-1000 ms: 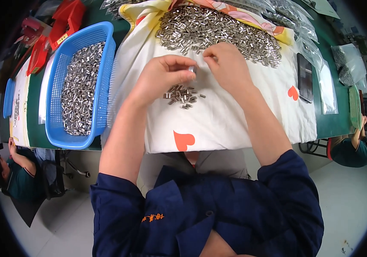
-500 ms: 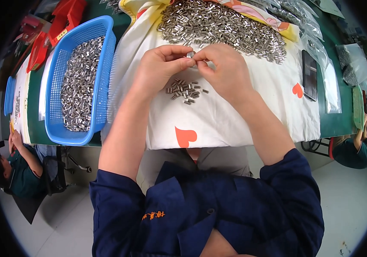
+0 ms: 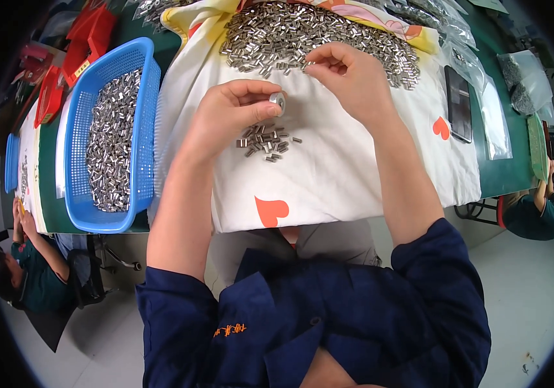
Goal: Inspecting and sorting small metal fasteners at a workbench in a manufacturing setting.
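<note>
My left hand (image 3: 235,113) is closed on a round metal ring gauge (image 3: 278,103), thumb and fingers gripping its rim above the white cloth. To the right and farther away, my right hand (image 3: 354,84) has its thumb and forefinger pinched together at the near edge of a large pile of small metal cylinders (image 3: 277,35). A small metal cylinder (image 3: 307,64) shows at those fingertips, partly hidden by them. Below my left hand lies a smaller heap of the same metal cylinders (image 3: 265,139), loose on the cloth.
A blue plastic basket (image 3: 143,129) full of metal cylinders stands on the left. Red bins (image 3: 49,97) are beyond it. On the right lie a phone (image 3: 458,107) and clear plastic bags (image 3: 526,84). Co-workers (image 3: 41,265) sit at both sides. The white cloth (image 3: 341,187) covers the green table.
My hands have come apart. The right has moved away to the large pile; the left has drawn slightly nearer, with the ring gauge now showing in its fingers. The whole view has shifted a little.
</note>
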Demonstrator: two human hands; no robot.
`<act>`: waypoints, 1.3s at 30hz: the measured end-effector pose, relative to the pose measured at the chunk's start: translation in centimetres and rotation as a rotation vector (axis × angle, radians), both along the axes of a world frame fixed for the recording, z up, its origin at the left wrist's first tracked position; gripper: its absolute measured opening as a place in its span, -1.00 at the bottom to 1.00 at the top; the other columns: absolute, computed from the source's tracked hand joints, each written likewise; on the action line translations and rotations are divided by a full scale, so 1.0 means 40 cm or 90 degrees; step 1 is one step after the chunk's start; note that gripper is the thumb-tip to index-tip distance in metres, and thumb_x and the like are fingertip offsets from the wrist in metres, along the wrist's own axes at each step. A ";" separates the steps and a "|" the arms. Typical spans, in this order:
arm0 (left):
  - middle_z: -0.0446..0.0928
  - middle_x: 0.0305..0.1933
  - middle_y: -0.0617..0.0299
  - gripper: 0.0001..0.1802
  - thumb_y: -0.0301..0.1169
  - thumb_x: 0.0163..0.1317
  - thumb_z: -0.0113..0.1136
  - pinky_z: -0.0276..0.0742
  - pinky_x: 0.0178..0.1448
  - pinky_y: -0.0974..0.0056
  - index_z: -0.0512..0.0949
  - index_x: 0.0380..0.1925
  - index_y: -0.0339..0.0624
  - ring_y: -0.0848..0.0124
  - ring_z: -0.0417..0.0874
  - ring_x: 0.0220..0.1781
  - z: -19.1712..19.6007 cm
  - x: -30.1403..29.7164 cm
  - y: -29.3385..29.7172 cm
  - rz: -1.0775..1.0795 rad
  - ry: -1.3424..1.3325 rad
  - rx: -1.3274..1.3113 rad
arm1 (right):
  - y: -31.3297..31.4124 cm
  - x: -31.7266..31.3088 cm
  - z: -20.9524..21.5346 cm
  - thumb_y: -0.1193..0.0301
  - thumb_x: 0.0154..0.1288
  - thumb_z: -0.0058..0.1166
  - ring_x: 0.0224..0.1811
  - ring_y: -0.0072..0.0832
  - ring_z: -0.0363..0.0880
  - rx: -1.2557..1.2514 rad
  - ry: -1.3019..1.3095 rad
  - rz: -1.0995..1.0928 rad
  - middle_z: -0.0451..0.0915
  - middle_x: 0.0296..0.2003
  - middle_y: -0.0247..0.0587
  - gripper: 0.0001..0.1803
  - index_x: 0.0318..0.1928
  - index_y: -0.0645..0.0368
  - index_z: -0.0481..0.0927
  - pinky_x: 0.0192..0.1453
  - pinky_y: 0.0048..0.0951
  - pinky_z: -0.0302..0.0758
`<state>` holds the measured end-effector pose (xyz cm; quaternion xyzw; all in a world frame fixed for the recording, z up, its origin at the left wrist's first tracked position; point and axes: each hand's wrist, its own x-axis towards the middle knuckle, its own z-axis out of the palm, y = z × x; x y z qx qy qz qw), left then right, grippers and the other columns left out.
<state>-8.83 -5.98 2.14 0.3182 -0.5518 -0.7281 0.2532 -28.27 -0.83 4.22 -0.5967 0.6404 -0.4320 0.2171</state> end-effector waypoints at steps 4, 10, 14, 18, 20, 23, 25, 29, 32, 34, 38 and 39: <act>0.55 -0.32 0.20 -0.70 -0.56 -0.02 0.20 0.47 -0.20 0.47 0.49 -0.21 -0.35 0.52 0.55 -0.34 -0.002 0.004 -0.006 0.010 0.034 0.028 | 0.009 0.021 0.013 0.42 0.00 0.14 -0.44 -0.66 0.47 0.117 -0.132 0.106 0.55 -0.49 -0.35 -0.84 -0.37 0.20 0.56 -0.31 -0.63 0.40; 0.55 -0.31 0.20 -0.71 -0.57 -0.01 0.19 0.48 -0.18 0.45 0.49 -0.21 -0.34 0.50 0.55 -0.32 0.002 0.005 -0.002 -0.002 0.102 0.084 | 0.009 0.033 -0.002 0.50 0.03 0.13 -0.34 -0.69 0.42 0.193 -0.301 0.211 0.50 -0.39 -0.40 -0.81 -0.30 0.20 0.48 -0.21 -0.67 0.36; 0.55 -0.30 0.18 -0.71 -0.58 -0.02 0.19 0.49 -0.18 0.45 0.49 -0.22 -0.35 0.49 0.56 -0.32 -0.005 0.009 -0.007 -0.014 0.106 0.062 | 0.003 0.039 -0.012 0.51 0.01 0.14 -0.34 -0.70 0.42 0.209 -0.340 0.206 0.49 -0.41 -0.41 -0.81 -0.32 0.18 0.46 -0.21 -0.68 0.36; 0.55 -0.30 0.17 -0.72 -0.60 -0.02 0.18 0.50 -0.18 0.44 0.49 -0.23 -0.37 0.48 0.57 -0.32 -0.005 0.011 -0.008 0.001 0.089 0.022 | 0.002 0.045 -0.007 0.52 0.01 0.14 -0.34 -0.70 0.41 0.216 -0.351 0.208 0.49 -0.41 -0.42 -0.81 -0.32 0.18 0.46 -0.22 -0.69 0.36; 0.55 -0.30 0.17 -0.71 -0.60 -0.02 0.18 0.50 -0.18 0.44 0.49 -0.22 -0.37 0.48 0.57 -0.32 0.002 0.010 -0.006 0.001 0.069 0.020 | 0.003 0.046 -0.008 0.52 0.01 0.14 -0.34 -0.70 0.41 0.221 -0.358 0.206 0.48 -0.40 -0.42 -0.81 -0.32 0.18 0.46 -0.22 -0.69 0.36; 0.54 -0.29 0.16 -0.70 -0.59 -0.01 0.17 0.50 -0.17 0.43 0.47 -0.20 -0.36 0.47 0.56 -0.30 0.002 0.014 -0.011 -0.007 0.087 0.014 | 0.006 0.057 -0.006 0.47 -0.02 0.18 -0.41 -0.70 0.39 0.163 -0.374 0.195 0.48 -0.47 -0.40 -0.83 -0.38 0.20 0.48 -0.32 -0.66 0.35; 0.54 -0.28 0.17 -0.69 -0.58 0.00 0.17 0.50 -0.16 0.41 0.47 -0.18 -0.35 0.46 0.56 -0.29 -0.003 0.015 -0.016 -0.022 0.120 0.006 | 0.006 0.055 -0.001 0.45 0.04 0.12 -0.40 -0.69 0.39 0.170 -0.403 0.194 0.48 -0.46 -0.40 -0.84 -0.34 0.20 0.49 -0.31 -0.66 0.36; 0.53 -0.24 0.16 -0.67 -0.52 0.02 0.18 0.51 -0.12 0.34 0.45 -0.16 -0.31 0.42 0.56 -0.25 -0.006 0.017 -0.007 -0.004 0.211 0.077 | 0.014 0.058 -0.002 0.44 0.10 0.05 -0.39 -0.70 0.39 0.118 -0.441 0.195 0.48 -0.45 -0.44 -0.86 -0.30 0.19 0.52 -0.31 -0.62 0.36; 0.52 -0.22 0.17 -0.68 -0.47 0.05 0.16 0.51 -0.09 0.29 0.44 -0.15 -0.26 0.39 0.55 -0.20 -0.010 0.026 -0.010 0.008 0.232 0.076 | 0.025 0.074 -0.003 0.49 0.07 0.05 -0.32 -0.61 0.44 0.038 -0.373 0.197 0.51 -0.38 -0.36 -0.81 -0.24 0.20 0.53 -0.22 -0.58 0.38; 0.51 -0.20 0.18 -0.69 -0.46 0.07 0.14 0.51 -0.07 0.26 0.44 -0.14 -0.22 0.39 0.54 -0.17 -0.015 0.025 -0.009 0.033 0.273 0.093 | 0.040 0.079 -0.004 0.53 0.04 0.04 -0.32 -0.47 0.46 -0.210 -0.012 0.176 0.52 -0.38 -0.30 -0.78 -0.24 0.14 0.57 -0.21 -0.52 0.39; 0.51 -0.19 0.19 -0.72 -0.49 0.09 0.11 0.50 -0.05 0.24 0.45 -0.14 -0.20 0.39 0.53 -0.16 -0.016 0.023 -0.006 0.064 0.263 0.090 | 0.034 0.100 -0.023 0.52 -0.03 0.07 -0.37 -0.35 0.45 -0.327 0.042 0.114 0.49 -0.44 -0.28 -0.83 -0.34 0.13 0.59 -0.31 -0.41 0.41; 0.51 -0.19 0.19 -0.72 -0.49 0.09 0.11 0.50 -0.05 0.24 0.45 -0.14 -0.20 0.39 0.53 -0.16 -0.016 0.023 -0.006 0.063 0.259 0.094 | 0.033 0.103 -0.023 0.52 -0.03 0.07 -0.37 -0.35 0.45 -0.324 0.039 0.111 0.49 -0.44 -0.28 -0.83 -0.34 0.13 0.59 -0.31 -0.41 0.41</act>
